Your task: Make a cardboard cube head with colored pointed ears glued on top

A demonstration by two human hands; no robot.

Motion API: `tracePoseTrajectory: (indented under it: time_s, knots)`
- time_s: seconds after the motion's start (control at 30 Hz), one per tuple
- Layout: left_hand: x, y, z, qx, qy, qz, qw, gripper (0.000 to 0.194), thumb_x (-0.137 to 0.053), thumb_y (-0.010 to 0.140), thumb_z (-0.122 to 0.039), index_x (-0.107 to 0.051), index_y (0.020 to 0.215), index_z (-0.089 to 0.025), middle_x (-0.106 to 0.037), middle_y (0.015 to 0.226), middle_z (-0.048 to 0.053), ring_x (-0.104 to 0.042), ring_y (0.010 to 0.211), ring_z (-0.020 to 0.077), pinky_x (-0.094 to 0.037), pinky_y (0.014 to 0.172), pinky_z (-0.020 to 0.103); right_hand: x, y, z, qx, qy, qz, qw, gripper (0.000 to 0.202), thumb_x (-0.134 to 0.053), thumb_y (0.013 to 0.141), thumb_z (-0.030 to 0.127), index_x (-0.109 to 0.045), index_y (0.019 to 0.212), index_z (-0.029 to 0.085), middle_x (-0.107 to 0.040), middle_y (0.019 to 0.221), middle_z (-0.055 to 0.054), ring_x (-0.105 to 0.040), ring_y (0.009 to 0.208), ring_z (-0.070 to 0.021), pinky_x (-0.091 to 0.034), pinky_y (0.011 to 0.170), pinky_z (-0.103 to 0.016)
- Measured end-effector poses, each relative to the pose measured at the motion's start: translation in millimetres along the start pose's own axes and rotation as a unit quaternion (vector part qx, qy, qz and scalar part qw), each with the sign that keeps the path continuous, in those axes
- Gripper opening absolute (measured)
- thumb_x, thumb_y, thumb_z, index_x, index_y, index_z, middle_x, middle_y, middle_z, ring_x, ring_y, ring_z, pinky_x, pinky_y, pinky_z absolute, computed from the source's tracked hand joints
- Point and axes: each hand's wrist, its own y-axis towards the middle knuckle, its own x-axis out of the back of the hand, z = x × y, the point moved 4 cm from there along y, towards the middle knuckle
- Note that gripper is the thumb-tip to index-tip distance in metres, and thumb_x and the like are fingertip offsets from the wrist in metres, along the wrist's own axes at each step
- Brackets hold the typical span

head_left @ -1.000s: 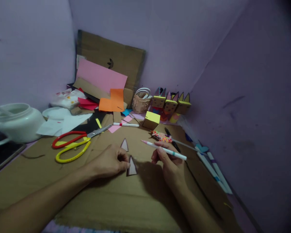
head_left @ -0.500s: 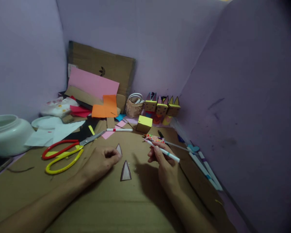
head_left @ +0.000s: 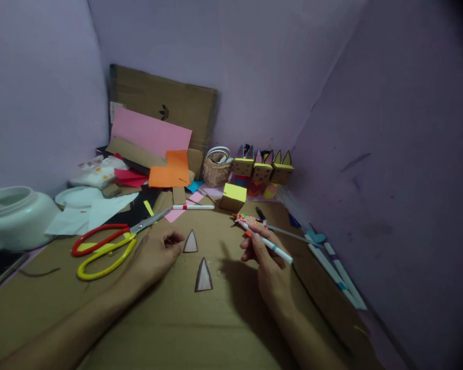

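1. Right of the yellow-topped box (head_left: 233, 198) and nearer the camera, the right hand (head_left: 270, 272) clamps a white marker (head_left: 280, 251).
2. Left of the box, the left hand (head_left: 157, 253) curls beside the far triangle (head_left: 191, 243); I cannot tell whether its fingertips meet.
3. The near triangle (head_left: 204, 277) lies left of the box too.

The fingers of the right hand (head_left: 272, 275) cover a stretch of the white marker (head_left: 278, 250) they grip, and its tip blurs into the patterned bundle (head_left: 260, 222) behind. Whether the left hand (head_left: 154, 254) touches the farther paper triangle (head_left: 191, 243), I can't make out from here; some of its curled fingertips are hidden. Both forearms run out of sight below. The white pot (head_left: 31, 218) is cut off at the left, and the drawn marks on the cardboard figures (head_left: 262, 172) are too small to read.
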Motion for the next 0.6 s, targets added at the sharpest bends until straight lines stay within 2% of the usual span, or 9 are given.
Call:
tracePoseTrajectory:
  time_s: [0.23, 0.47, 0.6]
  knots:
    - [1.0, -4.5, 1.1, -0.016, 0.077, -0.003, 0.997, 0.019, -0.051, 0.072, -0.028, -0.064, 0.083, -0.021, -0.067, 0.084, 0.003, -0.060, 0.078, 0.0211, -0.044, 0.069, 0.032, -0.8, -1.4, -2.9, 0.000, -0.031, 0.021, 0.999, 0.021, -0.057, 0.084, 0.033, -0.065, 0.098, 0.020, -0.063, 0.066, 0.001, -0.055, 0.051, -0.0108, -0.045, 0.049, -0.023]
    - [-3.1, -2.6, 7.9, -0.055, 0.056, -0.019, 0.997, 0.025, -0.049, 0.075, -0.026, -0.059, 0.097, -0.021, -0.061, 0.101, 0.005, -0.059, 0.091, 0.0206, -0.048, 0.081, 0.035, -1.0, -4.8, -3.3, 0.011, -0.129, 0.037, 0.991, 0.018, -0.055, 0.085, 0.030, -0.064, 0.098, 0.021, -0.065, 0.066, 0.000, -0.058, 0.050, -0.0106, -0.046, 0.048, -0.021]
    - [-0.7, -1.9, 8.4, -0.074, 0.063, -0.034, 0.995, 0.029, -0.049, 0.074, -0.023, -0.058, 0.101, -0.022, -0.061, 0.104, 0.005, -0.060, 0.092, 0.0205, -0.050, 0.081, 0.035, 4.2, -5.7, -7.6, 0.009, -0.180, 0.033, 0.983, 0.019, -0.057, 0.083, 0.028, -0.063, 0.100, 0.022, -0.069, 0.073, -0.002, -0.064, 0.059, -0.0136, -0.052, 0.056, -0.023]
